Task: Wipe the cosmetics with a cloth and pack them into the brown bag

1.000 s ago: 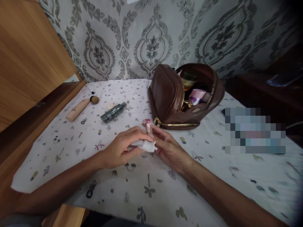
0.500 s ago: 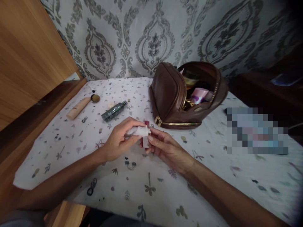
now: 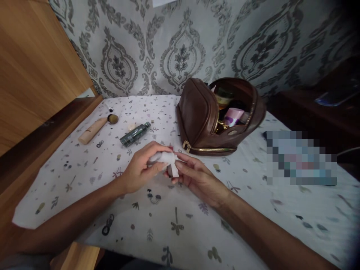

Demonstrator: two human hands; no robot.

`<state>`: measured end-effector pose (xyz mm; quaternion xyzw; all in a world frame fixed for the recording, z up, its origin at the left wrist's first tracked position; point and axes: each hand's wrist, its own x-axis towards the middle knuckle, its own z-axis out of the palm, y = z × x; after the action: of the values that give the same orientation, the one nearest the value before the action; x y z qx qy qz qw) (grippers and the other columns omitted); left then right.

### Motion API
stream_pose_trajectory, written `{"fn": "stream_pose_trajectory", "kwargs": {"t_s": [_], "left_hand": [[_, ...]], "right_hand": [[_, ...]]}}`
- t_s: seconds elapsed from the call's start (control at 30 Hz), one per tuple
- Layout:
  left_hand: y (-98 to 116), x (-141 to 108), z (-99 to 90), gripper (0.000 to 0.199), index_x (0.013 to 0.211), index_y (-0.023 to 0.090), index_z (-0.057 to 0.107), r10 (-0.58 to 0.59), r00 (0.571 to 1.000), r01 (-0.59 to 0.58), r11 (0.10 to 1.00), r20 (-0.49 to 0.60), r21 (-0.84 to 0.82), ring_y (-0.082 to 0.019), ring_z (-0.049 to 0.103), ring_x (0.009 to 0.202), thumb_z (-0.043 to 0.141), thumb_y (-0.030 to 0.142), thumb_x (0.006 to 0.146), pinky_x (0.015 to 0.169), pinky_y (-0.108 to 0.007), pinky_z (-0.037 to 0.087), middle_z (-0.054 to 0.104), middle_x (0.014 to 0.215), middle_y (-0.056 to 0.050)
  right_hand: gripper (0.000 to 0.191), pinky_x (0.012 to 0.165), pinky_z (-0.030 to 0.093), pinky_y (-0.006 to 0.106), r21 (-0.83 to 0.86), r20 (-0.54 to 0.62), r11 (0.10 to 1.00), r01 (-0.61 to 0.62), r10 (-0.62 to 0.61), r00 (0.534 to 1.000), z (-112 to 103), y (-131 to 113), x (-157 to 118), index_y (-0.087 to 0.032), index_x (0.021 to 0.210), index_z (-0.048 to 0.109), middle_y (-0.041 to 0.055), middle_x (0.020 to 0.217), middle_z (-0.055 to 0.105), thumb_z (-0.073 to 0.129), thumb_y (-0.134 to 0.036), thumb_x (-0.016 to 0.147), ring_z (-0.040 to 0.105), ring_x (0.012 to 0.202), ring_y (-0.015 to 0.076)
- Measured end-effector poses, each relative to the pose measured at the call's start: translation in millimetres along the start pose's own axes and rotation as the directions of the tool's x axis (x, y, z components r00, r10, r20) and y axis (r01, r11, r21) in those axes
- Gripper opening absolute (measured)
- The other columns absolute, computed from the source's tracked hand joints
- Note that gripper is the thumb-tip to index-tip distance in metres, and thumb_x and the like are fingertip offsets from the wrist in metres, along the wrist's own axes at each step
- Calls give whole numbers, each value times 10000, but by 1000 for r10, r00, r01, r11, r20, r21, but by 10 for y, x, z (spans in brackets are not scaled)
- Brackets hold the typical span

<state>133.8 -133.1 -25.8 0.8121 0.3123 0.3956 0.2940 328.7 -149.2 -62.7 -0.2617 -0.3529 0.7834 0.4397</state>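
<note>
My left hand (image 3: 139,167) pinches a crumpled white wipe (image 3: 162,157) between thumb and fingers. The wipe presses against a small pale, flat-sided container (image 3: 174,171) with a dark red end, which the fingers of my right hand (image 3: 201,178) grip upright. Wipe and fingers cover much of the container, so its exact kind is hidden. Both hands meet above the patterned white cloth (image 3: 152,225), in front of an open brown leather bag (image 3: 197,116).
Inside the bag are a pink-and-purple container (image 3: 234,115) and other items. A dark green bottle (image 3: 135,134), a beige tube (image 3: 92,130) and a round-ended brush (image 3: 113,119) lie at left. A blurred-out flat object (image 3: 302,159) lies at right. A patterned wall stands behind.
The wipe has shifted over the container's upper part, so less of its red end shows. The container has turned slightly in my right hand. The camera view has moved a little.
</note>
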Motion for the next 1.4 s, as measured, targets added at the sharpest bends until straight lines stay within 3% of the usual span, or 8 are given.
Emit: {"fn": "stream_pose_trajectory", "kwargs": {"t_s": [0.17, 0.47, 0.63, 0.77, 0.97, 1.1, 1.27, 1.4], "left_hand": [[-53, 21, -21, 225, 1138, 205, 607, -211, 966, 205, 977, -150, -51, -113, 576, 734, 599, 279, 925, 624, -207, 452, 653, 1025, -25], [33, 43, -125, 233, 1105, 199, 650, -116, 956, 181, 956, 270, -229, -121, 564, 732, 612, 329, 915, 623, -211, 430, 634, 947, -27], [4, 38, -116, 255, 1104, 209, 643, -208, 973, 228, 934, 101, -275, -120, 574, 721, 637, 360, 898, 602, -212, 427, 661, 955, -20], [17, 42, -123, 245, 1067, 202, 642, -196, 978, 175, 955, -66, -241, -147, 595, 827, 646, 369, 887, 653, -225, 453, 660, 1001, -31], [110, 66, -146, 230, 965, 183, 638, -337, 940, 339, 908, 51, -248, -117, 559, 648, 614, 403, 905, 540, -208, 433, 608, 782, 9], [-15, 37, -131, 258, 939, 190, 654, -461, 887, 451, 860, 16, -239, -178, 639, 812, 647, 441, 878, 619, -239, 494, 672, 912, -40], [-232, -38, -113, 376, 1178, 227, 630, -547, 831, 515, 826, -103, -228, -236, 660, 1000, 631, 468, 889, 704, -289, 543, 650, 1219, -101], [-88, 13, -135, 258, 1059, 203, 636, -457, 888, 441, 879, -53, -180, -166, 626, 728, 589, 417, 923, 570, -246, 481, 662, 882, -37]], "right_hand": [[416, 665, 529, 231, -1, 114, 999, -49, 49, 992, 32, -8, -23, -185, 1196, 643, 43, 855, 713, 763, -323, 823, 685, 782, 138], [329, 653, 515, 214, 24, -27, 998, 57, -56, 998, -19, -10, 31, -219, 1062, 700, -2, 859, 658, 805, -323, 769, 585, 704, 94], [401, 675, 483, 249, -205, 20, 973, 105, -103, 994, -23, 38, -1, -256, 1200, 641, 5, 904, 647, 751, -336, 822, 575, 742, 111], [409, 713, 472, 274, -468, 20, 873, 139, -147, 989, -1, 37, -35, -245, 1228, 642, 12, 893, 623, 723, -346, 840, 562, 784, 136], [356, 728, 495, 325, -770, 113, 572, 283, -315, 942, 5, 29, -71, -268, 1235, 654, 46, 967, 655, 655, -298, 881, 585, 823, 187], [332, 786, 507, 351, -811, 195, 468, 351, -349, 916, -4, 36, -74, -275, 1234, 643, 56, 1011, 664, 631, -282, 902, 605, 864, 197], [337, 813, 502, 346, -760, 138, 581, 291, -292, 946, 31, 52, -81, -281, 1236, 615, 48, 1035, 663, 639, -328, 903, 610, 923, 194], [293, 776, 493, 322, -652, 69, 726, 221, -234, 970, 66, 52, -69, -264, 1148, 619, 22, 926, 647, 675, -352, 874, 601, 863, 177]]}}
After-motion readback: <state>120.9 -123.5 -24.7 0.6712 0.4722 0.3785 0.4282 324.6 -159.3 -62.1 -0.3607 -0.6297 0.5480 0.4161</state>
